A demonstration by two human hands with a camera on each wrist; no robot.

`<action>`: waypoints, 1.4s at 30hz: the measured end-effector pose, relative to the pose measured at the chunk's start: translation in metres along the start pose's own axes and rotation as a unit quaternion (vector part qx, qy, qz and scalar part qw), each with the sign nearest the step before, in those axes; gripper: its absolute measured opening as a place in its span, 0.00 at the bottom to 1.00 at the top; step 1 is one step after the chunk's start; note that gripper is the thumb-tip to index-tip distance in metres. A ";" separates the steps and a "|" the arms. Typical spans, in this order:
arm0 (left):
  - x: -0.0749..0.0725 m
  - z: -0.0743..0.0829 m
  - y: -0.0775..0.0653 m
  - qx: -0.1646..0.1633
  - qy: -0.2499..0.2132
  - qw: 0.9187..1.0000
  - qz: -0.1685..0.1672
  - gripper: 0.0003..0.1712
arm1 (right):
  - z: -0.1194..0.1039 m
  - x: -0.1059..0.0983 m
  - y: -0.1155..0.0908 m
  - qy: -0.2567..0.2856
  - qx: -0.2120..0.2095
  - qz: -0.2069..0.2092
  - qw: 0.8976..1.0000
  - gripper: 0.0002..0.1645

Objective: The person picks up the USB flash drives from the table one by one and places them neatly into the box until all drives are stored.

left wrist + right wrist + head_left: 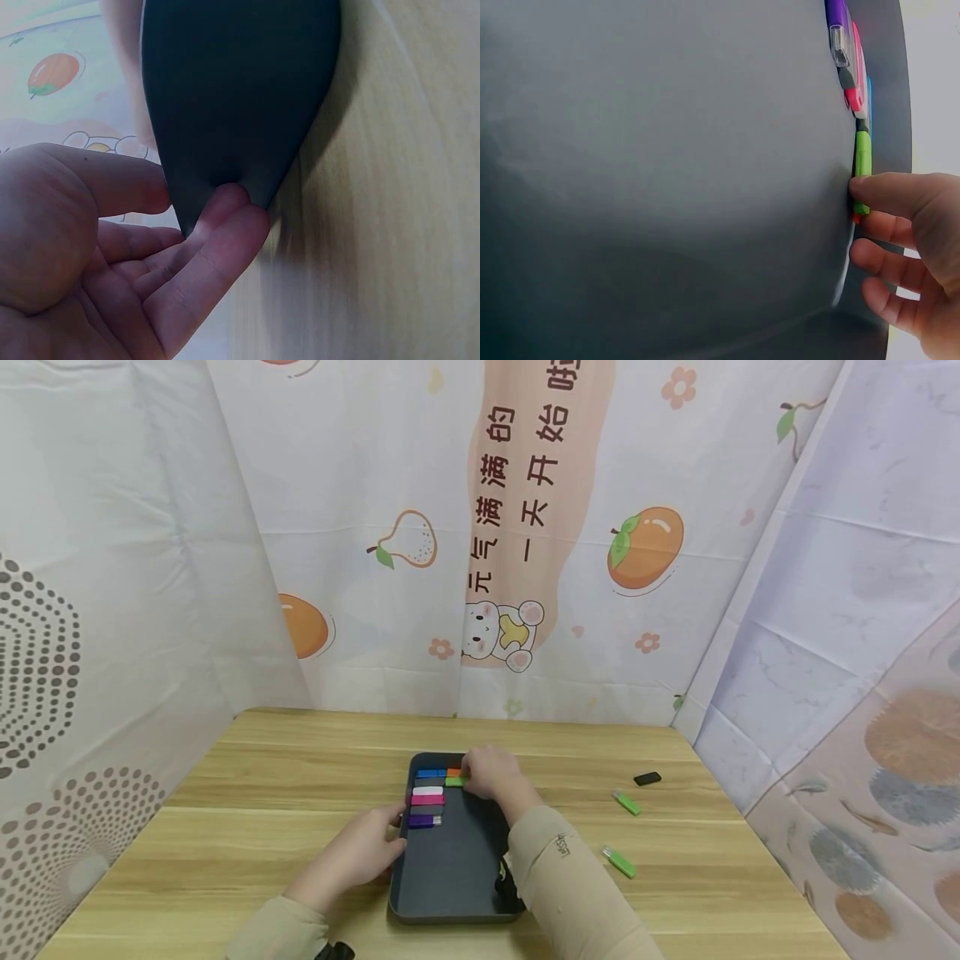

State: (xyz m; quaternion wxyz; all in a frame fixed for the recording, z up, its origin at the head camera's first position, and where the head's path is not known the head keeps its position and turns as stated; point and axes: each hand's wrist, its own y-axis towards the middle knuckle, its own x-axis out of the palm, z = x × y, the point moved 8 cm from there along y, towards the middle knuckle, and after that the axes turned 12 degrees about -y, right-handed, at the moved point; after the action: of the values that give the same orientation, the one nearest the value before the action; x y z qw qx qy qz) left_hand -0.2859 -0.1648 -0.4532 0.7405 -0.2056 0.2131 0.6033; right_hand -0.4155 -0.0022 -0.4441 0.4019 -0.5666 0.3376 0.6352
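A dark grey tray [457, 868] stands on the wooden table. Along its far left side lie several USB flash drives in a row: a blue one [429, 773], a white one [427, 791], a pink one [427, 800] and a purple one [424, 821] among them. My right hand [489, 772] pinches a green USB flash drive [863, 157] at the tray's far end, beside an orange one [453, 772] mostly covered by the fingers. My left hand [367, 843] holds the tray's left wall, fingertips [232, 196] against its outside and thumb at the rim.
Right of the tray lie two green USB flash drives, a nearer one [619, 862] and a farther one [627, 802], with a black one [647, 778] beyond. A black item [506, 885] shows at the tray's right side, partly behind my sleeve. Printed curtains [360, 635] surround the table.
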 end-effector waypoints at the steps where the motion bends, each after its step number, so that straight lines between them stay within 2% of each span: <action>1: 0.000 0.000 0.000 0.001 0.001 1.000 0.001 0.29 | 0.000 0.000 0.000 0.002 0.001 -0.001 1.000 0.02; 18: 0.000 0.001 -0.001 -0.006 0.003 1.000 0.003 0.29 | 0.004 0.000 -0.001 0.012 0.003 -0.002 1.000 0.04; 25: 0.000 0.002 -0.001 -0.001 0.002 1.000 0.004 0.29 | 0.004 -0.014 -0.002 0.018 -0.017 0.017 1.000 0.06; 35: 0.000 0.001 0.000 -0.003 0.000 1.000 0.003 0.29 | 0.005 -0.037 -0.010 0.081 -0.050 0.031 0.995 0.11; 42: 0.002 0.000 0.001 -0.006 -0.006 1.000 0.003 0.29 | 0.008 -0.057 -0.019 0.104 -0.077 0.067 0.989 0.16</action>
State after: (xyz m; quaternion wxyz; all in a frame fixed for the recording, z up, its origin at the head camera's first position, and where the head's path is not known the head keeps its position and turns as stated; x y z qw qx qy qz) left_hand -0.2863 -0.1636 -0.4545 0.7387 -0.2062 0.2055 0.6080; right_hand -0.4000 0.0059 -0.3860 0.2765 -0.6351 0.3646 0.6223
